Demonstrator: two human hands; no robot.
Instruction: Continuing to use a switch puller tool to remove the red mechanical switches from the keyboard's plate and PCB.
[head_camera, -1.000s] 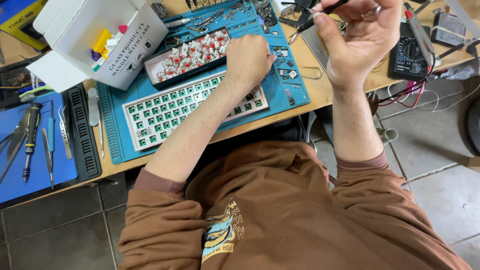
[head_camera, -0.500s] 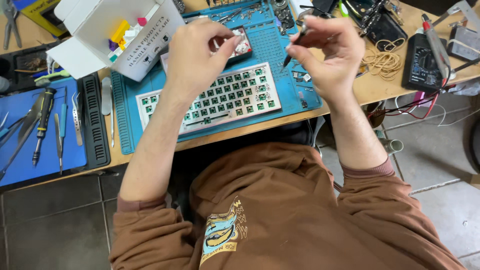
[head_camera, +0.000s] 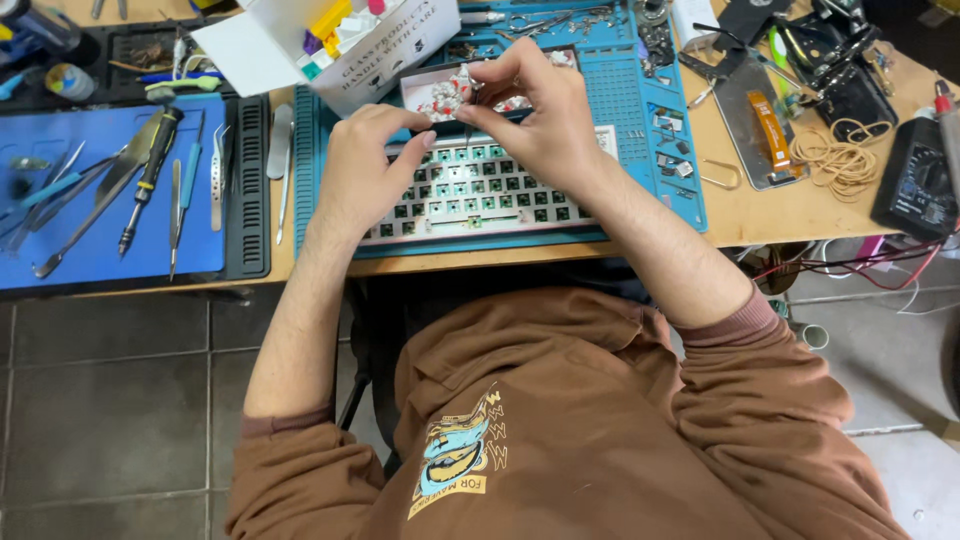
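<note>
change: both hands now meet over the top edge of the keyboard board; a second ago the left hand lay flat on the tray and the right was off at 1 o'clock with a tool. Reads as picking moved on to fine fitting.
bench (head_camera: 740, 215): wood, blue work mat (head_camera: 640, 120) at centre.
keyboard board (head_camera: 480, 190): white plate, rows of green sockets, no keycaps, flat on mat, at 6 o'clock of both hands.
tray (head_camera: 440, 95): red-and-white switches, at 12 o'clock of board.
left hand (head_camera: 365, 165): fingertips pinched shut, content too small to tell.
right hand (head_camera: 535, 115): closed on thin tweezers (head_camera: 470, 105), tip pointing down.
</note>
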